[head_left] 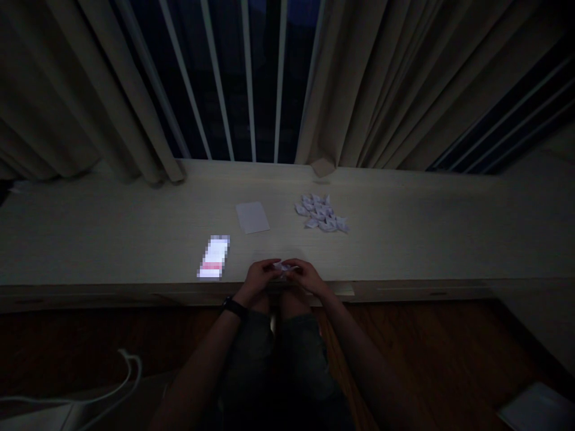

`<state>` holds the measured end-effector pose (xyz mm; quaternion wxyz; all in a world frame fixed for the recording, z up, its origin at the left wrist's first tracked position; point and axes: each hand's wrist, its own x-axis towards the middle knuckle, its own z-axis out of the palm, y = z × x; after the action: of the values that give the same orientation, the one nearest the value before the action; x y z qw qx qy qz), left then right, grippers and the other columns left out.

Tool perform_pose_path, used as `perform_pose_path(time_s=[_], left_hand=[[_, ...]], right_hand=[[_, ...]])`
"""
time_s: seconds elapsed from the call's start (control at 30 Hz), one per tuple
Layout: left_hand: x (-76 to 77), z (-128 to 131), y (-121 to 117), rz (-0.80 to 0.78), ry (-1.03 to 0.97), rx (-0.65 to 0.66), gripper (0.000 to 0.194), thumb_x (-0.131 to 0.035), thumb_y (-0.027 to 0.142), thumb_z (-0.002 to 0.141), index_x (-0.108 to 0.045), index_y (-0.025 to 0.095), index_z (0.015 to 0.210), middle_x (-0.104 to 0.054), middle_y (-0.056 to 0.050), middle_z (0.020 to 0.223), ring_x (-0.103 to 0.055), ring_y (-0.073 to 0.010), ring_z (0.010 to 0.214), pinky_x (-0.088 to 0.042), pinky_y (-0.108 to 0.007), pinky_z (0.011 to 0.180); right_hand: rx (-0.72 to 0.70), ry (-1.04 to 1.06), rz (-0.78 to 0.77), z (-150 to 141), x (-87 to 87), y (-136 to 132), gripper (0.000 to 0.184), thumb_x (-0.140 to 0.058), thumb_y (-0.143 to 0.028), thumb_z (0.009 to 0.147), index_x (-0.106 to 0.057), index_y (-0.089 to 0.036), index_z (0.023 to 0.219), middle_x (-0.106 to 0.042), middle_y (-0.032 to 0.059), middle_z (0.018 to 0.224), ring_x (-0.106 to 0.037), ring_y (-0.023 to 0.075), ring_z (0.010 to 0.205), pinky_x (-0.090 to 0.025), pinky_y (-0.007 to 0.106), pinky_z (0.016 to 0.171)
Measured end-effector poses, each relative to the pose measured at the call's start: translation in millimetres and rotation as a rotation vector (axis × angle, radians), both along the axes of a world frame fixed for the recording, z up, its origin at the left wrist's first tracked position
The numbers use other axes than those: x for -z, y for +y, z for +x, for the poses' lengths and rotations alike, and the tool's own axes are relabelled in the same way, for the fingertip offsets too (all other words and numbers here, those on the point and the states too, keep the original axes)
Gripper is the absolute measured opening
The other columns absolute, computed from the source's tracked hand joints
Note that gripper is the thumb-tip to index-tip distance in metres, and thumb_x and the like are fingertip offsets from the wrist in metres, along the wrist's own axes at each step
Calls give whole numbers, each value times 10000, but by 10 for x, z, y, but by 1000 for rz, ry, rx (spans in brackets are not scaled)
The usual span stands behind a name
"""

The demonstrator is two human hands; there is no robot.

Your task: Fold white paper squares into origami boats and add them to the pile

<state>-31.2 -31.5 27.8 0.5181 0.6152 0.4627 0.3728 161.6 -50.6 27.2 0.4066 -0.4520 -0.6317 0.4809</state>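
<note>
My left hand (259,276) and my right hand (307,278) meet at the near edge of a low pale ledge (404,239). Both pinch a small folded white paper piece (284,267) between their fingertips. A dark watch sits on my left wrist (233,307). A pile of several small folded white paper shapes (321,214) lies further back to the right. A flat stack of white paper sheets (252,216) lies back and a little left of my hands. The room is dim, so the fold's shape is unclear.
A lit phone screen (214,257) lies on the ledge left of my hands. Beige curtains (381,84) hang behind, with a dark window between them. A white cable (126,371) runs on the wooden floor at lower left; a pale flat object (539,407) lies at lower right.
</note>
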Motion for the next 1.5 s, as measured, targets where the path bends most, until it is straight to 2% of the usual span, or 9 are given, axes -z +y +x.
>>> perform_pose_path(time_s=[0.17, 0.4, 0.57, 0.8, 0.9, 1.03, 1.13, 1.23, 1.5], left_hand=[[-4, 6, -1, 50, 76, -25, 237, -701, 301, 712, -732, 179, 913, -732, -62, 912, -668, -206, 848, -513, -305, 784], [5, -10, -1, 65, 109, -2, 235, -689, 337, 715, -732, 168, 873, -732, -63, 864, -665, -199, 811, -513, -289, 742], [24, 4, -27, 83, 96, 7, 183, -690, 316, 718, -726, 168, 819, -717, -53, 811, -650, -180, 773, -497, -275, 724], [86, 91, -53, 195, 197, -199, 142, -666, 303, 739, -693, 166, 765, -672, -49, 802, -616, -165, 789, -475, -271, 738], [94, 102, -54, 56, 145, -106, 221, -625, 367, 773, -678, 155, 802, -664, -31, 700, -607, -147, 649, -477, -252, 620], [93, 100, -49, -168, -3, -3, 306, -604, 418, 782, -673, 130, 858, -669, -31, 647, -604, -144, 542, -474, -242, 512], [58, 97, -60, -128, -50, 6, 264, -651, 377, 750, -697, 135, 846, -719, -62, 782, -663, -171, 696, -523, -262, 635], [-34, 76, -125, -28, -3, -72, 200, -698, 292, 704, -722, 154, 847, -734, -66, 848, -679, -191, 807, -534, -283, 744], [-332, 11, -419, 147, 96, -110, 82, -673, 185, 714, -737, 198, 765, -740, -27, 791, -694, -176, 755, -559, -276, 732]], right_hand=[[145, -36, 19, -29, 75, -4, 319, -616, -256, 749, -679, -211, 1058, -709, 42, 985, -655, 181, 839, -517, 328, 787], [243, 22, 4, -77, 109, -24, 264, -687, -316, 701, -726, -219, 944, -727, 48, 943, -666, 206, 862, -520, 339, 804], [228, 39, -3, -79, 141, -38, 181, -710, -346, 680, -743, -218, 803, -728, 33, 815, -665, 194, 766, -523, 312, 752], [273, 273, -330, -138, 160, -53, 320, -740, -436, 642, -703, -170, 817, -690, 29, 621, -623, 168, 529, -518, 277, 522], [255, 383, -492, -155, 109, -65, 333, -778, -402, 615, -679, -158, 819, -679, 27, 602, -617, 152, 499, -520, 261, 497], [182, 527, -597, -159, 20, -90, 301, -808, -339, 598, -689, -143, 791, -710, 63, 723, -667, 164, 620, -561, 283, 620], [165, 562, -524, -153, -11, -98, 299, -809, -344, 589, -702, -141, 780, -721, 71, 771, -683, 182, 707, -557, 310, 719], [201, 432, -375, -123, -30, -123, 320, -803, -367, 562, -719, -157, 789, -726, 57, 750, -680, 192, 702, -550, 328, 715], [215, 133, -134, -38, -193, -309, 202, -786, -340, 557, -742, -206, 702, -727, 46, 705, -680, 207, 691, -541, 309, 670]])
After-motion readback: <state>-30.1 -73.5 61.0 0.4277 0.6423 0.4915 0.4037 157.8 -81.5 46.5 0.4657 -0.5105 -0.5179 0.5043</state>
